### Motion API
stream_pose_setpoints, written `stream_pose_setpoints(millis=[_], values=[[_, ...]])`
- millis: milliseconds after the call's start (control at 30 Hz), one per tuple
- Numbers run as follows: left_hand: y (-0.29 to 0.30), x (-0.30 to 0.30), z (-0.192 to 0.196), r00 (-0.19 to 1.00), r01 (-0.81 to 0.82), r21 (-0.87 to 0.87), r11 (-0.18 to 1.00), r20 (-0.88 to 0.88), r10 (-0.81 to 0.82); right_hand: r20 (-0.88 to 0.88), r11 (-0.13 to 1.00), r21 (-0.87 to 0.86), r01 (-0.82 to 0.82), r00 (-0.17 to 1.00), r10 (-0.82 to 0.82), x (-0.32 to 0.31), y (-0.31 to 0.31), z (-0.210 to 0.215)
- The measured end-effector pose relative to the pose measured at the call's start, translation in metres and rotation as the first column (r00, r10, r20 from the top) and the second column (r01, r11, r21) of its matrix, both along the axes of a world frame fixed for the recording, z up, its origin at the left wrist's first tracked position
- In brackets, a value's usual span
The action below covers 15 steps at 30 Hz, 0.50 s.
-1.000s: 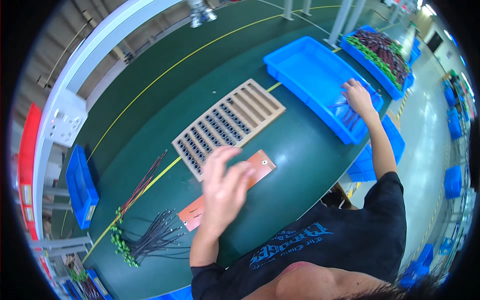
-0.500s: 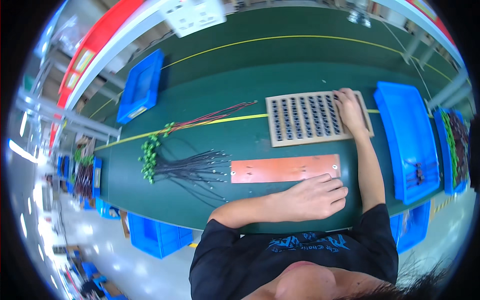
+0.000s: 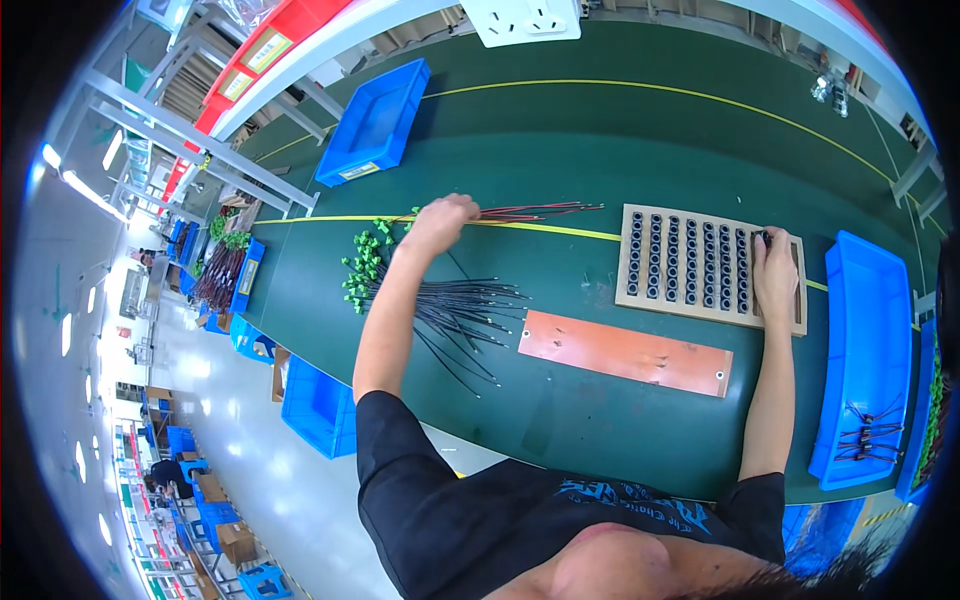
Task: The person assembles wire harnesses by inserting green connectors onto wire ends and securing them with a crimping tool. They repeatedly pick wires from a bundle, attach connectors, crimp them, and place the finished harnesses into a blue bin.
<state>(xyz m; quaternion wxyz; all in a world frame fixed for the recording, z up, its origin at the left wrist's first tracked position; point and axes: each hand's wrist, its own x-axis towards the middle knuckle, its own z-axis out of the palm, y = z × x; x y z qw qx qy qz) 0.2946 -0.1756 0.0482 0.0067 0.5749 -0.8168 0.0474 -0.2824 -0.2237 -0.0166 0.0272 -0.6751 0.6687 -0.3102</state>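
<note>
Over the bundle of red wires (image 3: 540, 212), my left hand (image 3: 438, 224) bends down with its fingers closed on them; the fingertips are partly hidden. Below it black wires (image 3: 455, 300) with bare tips fan out from green connectors (image 3: 365, 275). My right hand (image 3: 775, 280) rests at the right part of a tan tray (image 3: 660, 310), its fingers pinched on a small black cylindrical part (image 3: 767, 238). Several rows of similar black parts (image 3: 690, 260) stand in the tray. An orange-brown rectangular plate (image 3: 625, 352) lies nearer to me, touched by neither hand.
At the right stands a long blue bin (image 3: 868, 330) with several small wired pieces (image 3: 868, 440) at its near end. Another blue bin (image 3: 375, 120) sits at the back left. Yellow tape (image 3: 560, 230) crosses the green table (image 3: 600, 165). A white socket panel (image 3: 522, 20) hangs at the far edge.
My left hand has swung from beside the plate, near my body, out to the red wires at the left. My right hand stays at the tray's right part. The view has turned leftward.
</note>
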Motion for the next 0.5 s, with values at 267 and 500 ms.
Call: stream_pose_setpoints(millis=[267, 500], values=[[0.065, 0.002, -0.002, 0.958, 0.250, 0.113, 0.962, 0.115, -0.262, -0.008, 0.998, -0.042, -0.047, 0.999, 0.047, -0.001, -0.001, 0.002], [0.067, 0.013, 0.016, 0.984, -0.120, -0.185, 0.975, -0.152, 0.092, -0.042, 0.998, -0.043, -0.052, 0.998, 0.050, 0.001, 0.000, 0.003]])
